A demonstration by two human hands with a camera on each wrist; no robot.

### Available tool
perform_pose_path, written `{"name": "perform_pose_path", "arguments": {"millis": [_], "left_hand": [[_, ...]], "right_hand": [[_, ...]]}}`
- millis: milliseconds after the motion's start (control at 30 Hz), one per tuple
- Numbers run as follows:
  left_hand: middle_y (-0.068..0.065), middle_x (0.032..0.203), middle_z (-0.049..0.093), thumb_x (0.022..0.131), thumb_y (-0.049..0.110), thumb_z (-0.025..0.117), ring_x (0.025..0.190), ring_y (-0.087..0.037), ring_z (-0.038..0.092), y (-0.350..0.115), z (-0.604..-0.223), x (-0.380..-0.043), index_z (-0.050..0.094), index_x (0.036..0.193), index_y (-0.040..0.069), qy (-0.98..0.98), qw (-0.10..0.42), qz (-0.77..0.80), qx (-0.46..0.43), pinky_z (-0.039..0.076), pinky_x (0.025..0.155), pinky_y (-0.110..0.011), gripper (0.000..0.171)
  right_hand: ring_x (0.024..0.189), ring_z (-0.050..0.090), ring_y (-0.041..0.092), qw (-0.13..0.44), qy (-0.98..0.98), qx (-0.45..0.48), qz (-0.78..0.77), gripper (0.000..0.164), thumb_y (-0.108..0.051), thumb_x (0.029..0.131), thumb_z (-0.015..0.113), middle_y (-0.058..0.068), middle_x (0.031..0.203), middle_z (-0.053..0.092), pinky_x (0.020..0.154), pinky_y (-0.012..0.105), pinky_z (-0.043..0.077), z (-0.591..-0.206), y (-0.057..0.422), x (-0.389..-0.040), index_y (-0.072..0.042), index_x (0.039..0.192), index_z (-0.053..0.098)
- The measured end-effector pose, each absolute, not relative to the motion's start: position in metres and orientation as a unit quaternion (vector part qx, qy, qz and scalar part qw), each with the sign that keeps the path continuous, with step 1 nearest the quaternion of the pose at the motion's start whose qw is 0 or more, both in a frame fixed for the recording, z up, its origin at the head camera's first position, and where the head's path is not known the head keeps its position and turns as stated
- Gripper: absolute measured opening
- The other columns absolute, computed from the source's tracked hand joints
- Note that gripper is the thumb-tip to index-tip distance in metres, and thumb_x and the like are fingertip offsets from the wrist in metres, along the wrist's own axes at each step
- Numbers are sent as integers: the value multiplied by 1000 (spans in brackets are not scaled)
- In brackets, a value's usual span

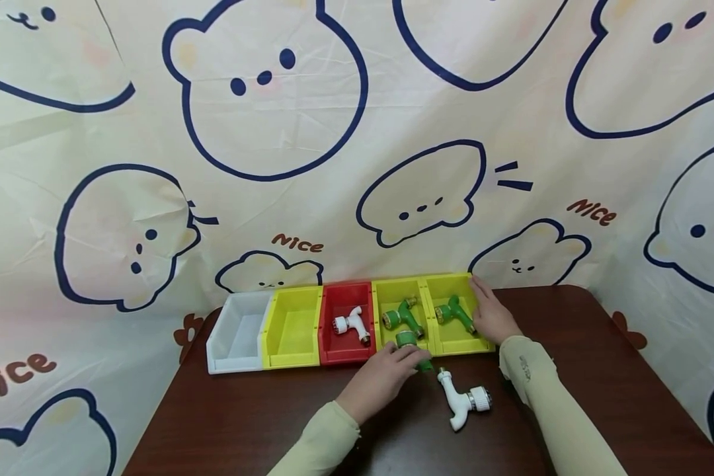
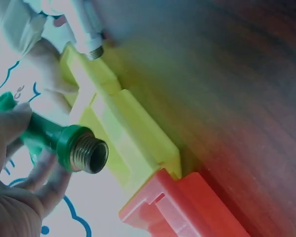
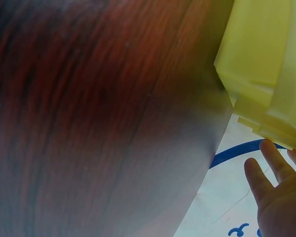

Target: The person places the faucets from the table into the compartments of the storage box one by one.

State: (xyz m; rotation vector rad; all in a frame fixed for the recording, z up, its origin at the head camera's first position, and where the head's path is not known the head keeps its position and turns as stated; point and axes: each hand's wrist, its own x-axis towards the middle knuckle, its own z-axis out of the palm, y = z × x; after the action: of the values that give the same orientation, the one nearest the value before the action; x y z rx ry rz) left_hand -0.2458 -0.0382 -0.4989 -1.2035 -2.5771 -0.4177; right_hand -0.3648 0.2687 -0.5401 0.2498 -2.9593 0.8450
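Now white tap (image 1: 352,322) in red bin (image 1: 345,356), green taps (image 1: 401,317) in yellow bins (image 1: 465,346) and left hand (image 1: 381,377), right hand (image 1: 494,316) straight-fingered

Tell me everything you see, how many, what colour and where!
Sheet: one, pale with blue drawings, behind
Table: one, dark brown, in front
White bin: one, white, far left
Yellow bins: three, yellow, second, fourth, fifth
Red bin: one, red, middle
Green taps: three, green, two in yellow bins, one held
White taps: two, white, one in red bin, one on table
Sleeves: two, pale green, on the arms
Left hand: one, holding a green tap
Right hand: one, touching the rightmost bin
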Motion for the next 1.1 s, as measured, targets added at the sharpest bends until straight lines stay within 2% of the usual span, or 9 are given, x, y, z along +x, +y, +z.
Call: {"name": "perform_pose_path", "arguments": {"millis": [200,367,633,833,1100], "left_hand": [[4,134,67,96,12,73,107,-17,61,-46,-493,-249,68,120,27,-884,175,-210,-379,58,91,-26,29],[4,136,68,88,9,82,107,-18,63,-54,-489,-252,76,112,26,-873,216,-218,-378,60,88,-29,29],[-1,138,65,86,7,84,113,-22,64,-61,-486,-254,81,114,20,-880,231,-220,-353,61,92,-36,31],[-3,138,65,86,8,85,121,-24,65,-66,-478,-254,80,118,18,-878,226,-264,-330,59,96,-35,35],[-5,136,64,85,11,86,102,-19,68,-76,-473,-254,81,115,17,-868,259,-290,-308,62,90,-32,31]], "right_hand": [[154,25,45,28,-959,78,271,68,-1,101,40,16,174,10,115,62,39,-540,266,-364,-3,165,17],[154,26,46,30,-959,77,272,68,0,101,40,16,174,11,116,62,37,-539,266,-363,-3,165,17],[154,25,46,30,-958,79,273,68,-1,101,40,17,173,11,116,62,37,-539,266,-363,-3,165,16],[154,25,46,34,-959,83,270,67,-2,102,39,17,173,12,115,62,38,-540,267,-365,-2,165,17],[152,30,46,46,-958,88,269,65,-2,102,38,17,173,15,107,60,47,-542,269,-366,-2,165,19]]}}
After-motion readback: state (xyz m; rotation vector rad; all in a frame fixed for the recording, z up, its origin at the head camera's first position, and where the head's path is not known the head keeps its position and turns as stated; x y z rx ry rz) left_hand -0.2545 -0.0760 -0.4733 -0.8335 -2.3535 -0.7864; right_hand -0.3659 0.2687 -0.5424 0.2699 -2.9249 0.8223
